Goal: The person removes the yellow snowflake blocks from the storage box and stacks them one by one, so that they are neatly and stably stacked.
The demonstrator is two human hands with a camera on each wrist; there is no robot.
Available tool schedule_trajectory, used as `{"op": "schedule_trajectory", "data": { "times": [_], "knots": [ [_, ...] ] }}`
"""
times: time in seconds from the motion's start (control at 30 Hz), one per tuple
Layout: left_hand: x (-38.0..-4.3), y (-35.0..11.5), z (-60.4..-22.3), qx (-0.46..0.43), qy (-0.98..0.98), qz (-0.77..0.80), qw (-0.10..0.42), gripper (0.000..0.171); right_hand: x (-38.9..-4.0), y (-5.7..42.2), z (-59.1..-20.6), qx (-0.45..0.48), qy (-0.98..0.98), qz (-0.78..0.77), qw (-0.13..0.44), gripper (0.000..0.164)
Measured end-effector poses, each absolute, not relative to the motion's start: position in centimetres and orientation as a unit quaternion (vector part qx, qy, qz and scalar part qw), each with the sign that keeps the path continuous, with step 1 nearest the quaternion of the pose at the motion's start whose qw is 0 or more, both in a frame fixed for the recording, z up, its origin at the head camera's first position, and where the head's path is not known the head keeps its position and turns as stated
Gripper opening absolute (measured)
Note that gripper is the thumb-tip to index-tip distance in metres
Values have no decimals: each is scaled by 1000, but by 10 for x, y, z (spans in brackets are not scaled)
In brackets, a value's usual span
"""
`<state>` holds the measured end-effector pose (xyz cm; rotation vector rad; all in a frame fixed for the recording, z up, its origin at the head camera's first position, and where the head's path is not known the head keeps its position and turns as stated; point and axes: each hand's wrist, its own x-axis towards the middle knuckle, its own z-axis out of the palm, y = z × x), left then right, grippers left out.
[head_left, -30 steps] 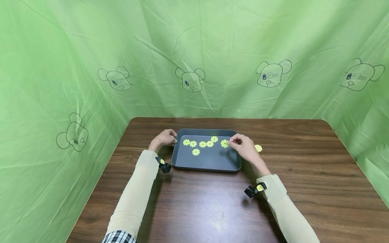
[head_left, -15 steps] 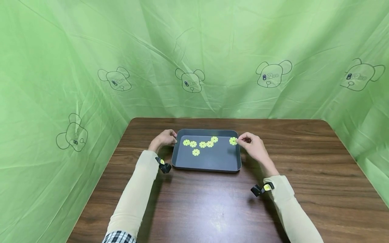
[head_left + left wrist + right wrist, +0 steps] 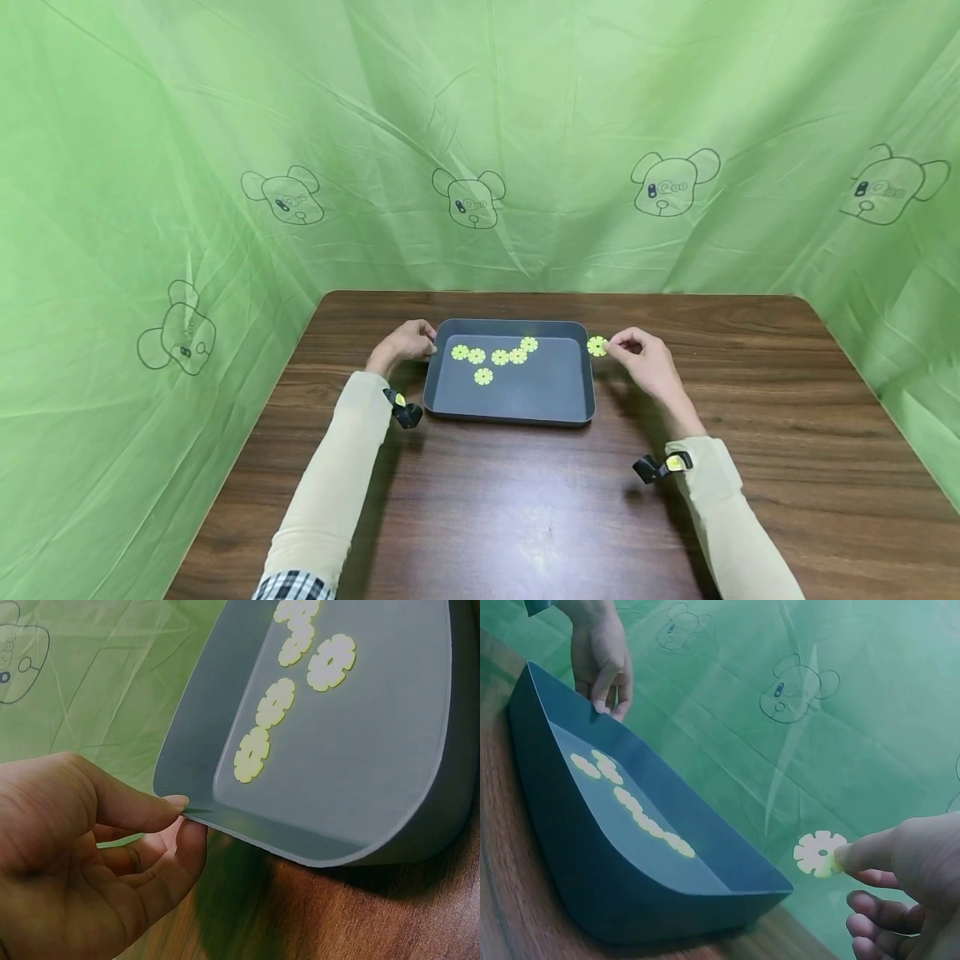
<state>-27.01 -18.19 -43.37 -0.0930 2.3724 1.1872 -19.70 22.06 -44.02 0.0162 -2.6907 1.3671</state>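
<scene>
moved rightward beyond dark-grey rectangular tray (image 3: 540,393): yellow flower-shaped disc (image 3: 596,346); right hand (image 3: 652,370) pinches it, best lightly; left hand (image 3: 405,342) pinches left edge.

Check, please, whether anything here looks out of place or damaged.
Nothing stands out: the gray tray looks level, six yellow flower-shaped discs lie inside, and the right hand pinches an apparently intact seventh disc.

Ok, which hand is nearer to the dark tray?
Left. The left hand pinches the dark tray by its left rim; the right hand is off the tray's right side, apart from it, holding a yellow flower-shaped piece.
</scene>
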Motion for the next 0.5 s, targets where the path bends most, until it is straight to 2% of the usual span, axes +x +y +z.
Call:
{"op": "schedule_trajectory", "data": {
  "times": [0.5],
  "knots": [
    [-265,-179,-434,-33,872,430,231,33,-193,251,-456,-51,-901,427,55,30]
  ]
}}
